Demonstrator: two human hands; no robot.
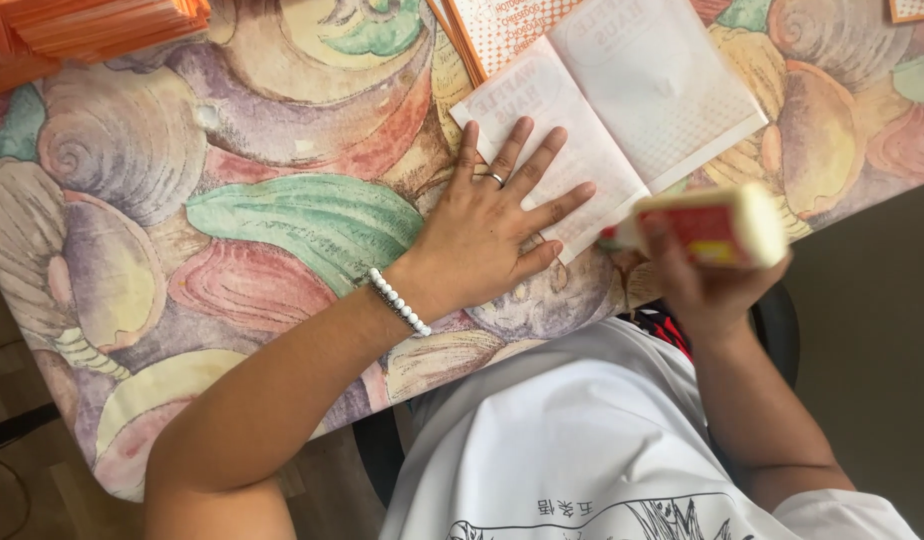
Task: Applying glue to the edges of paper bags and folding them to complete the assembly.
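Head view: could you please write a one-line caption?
Left hand flat on white paper bag; right hand holds glue stick.

Left hand (487,235) presses flat on a white paper bag (607,110); right hand (707,285) grips a glue stick (707,228).

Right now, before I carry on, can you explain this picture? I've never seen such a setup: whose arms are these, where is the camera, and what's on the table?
There is no machine: one head-worn camera looks down at a person's own two hands. The left hand presses flat on a pale paper sheet lying on the table, which has a painted shell-and-leaf pattern. The right hand holds a blurred red and cream glue bottle, its tip near the sheet's edge. Orange paper stacks sit at the far left corner.
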